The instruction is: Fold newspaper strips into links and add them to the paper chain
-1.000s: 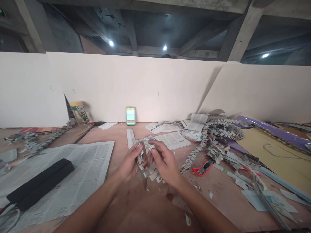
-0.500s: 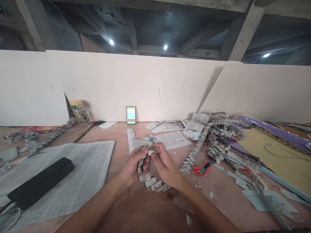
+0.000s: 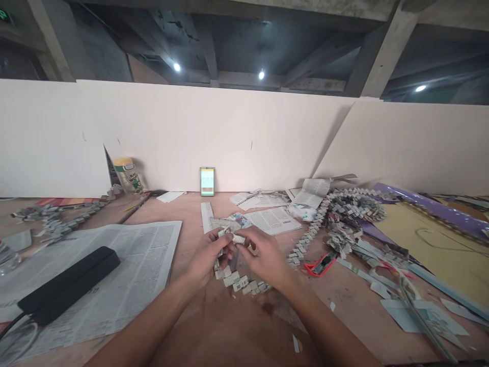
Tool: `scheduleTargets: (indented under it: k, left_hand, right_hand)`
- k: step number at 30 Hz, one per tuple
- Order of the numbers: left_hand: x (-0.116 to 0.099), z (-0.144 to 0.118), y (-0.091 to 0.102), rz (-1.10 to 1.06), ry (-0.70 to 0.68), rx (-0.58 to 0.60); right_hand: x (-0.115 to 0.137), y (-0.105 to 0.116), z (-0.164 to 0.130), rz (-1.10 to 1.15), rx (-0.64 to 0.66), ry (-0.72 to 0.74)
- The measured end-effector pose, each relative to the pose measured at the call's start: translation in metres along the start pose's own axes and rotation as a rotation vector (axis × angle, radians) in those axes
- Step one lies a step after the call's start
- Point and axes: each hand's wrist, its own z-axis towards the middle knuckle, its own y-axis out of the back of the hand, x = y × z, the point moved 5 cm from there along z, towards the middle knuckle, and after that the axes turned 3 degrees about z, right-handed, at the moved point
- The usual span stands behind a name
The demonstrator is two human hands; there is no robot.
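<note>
Folded-paper chain gripped at table centre

The folded newspaper chain (image 3: 239, 278) is pinched at its top end by the left hand (image 3: 206, 257) and the right hand (image 3: 263, 255), fingers closed together on it. At nine o'clock lies a newspaper sheet (image 3: 126, 265); at three o'clock, red scissors (image 3: 321, 265).

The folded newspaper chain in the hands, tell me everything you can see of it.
The folded newspaper chain is a short zigzag band of small interlocked paper links, grey-white with newsprint. Its upper end is pinched between the left hand and the right hand, held above the wooden table. The rest hangs down and curls right along the tabletop under the right wrist. It looks light and flexible.
</note>
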Motion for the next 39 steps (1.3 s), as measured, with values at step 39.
scheduleTargets:
  k: [39]
  left_hand:
    - [-0.001, -0.009, -0.008, 0.011, 0.041, -0.148]
  right_hand:
    - [-0.007, 0.005, 0.001, 0.224, -0.064, -0.252]
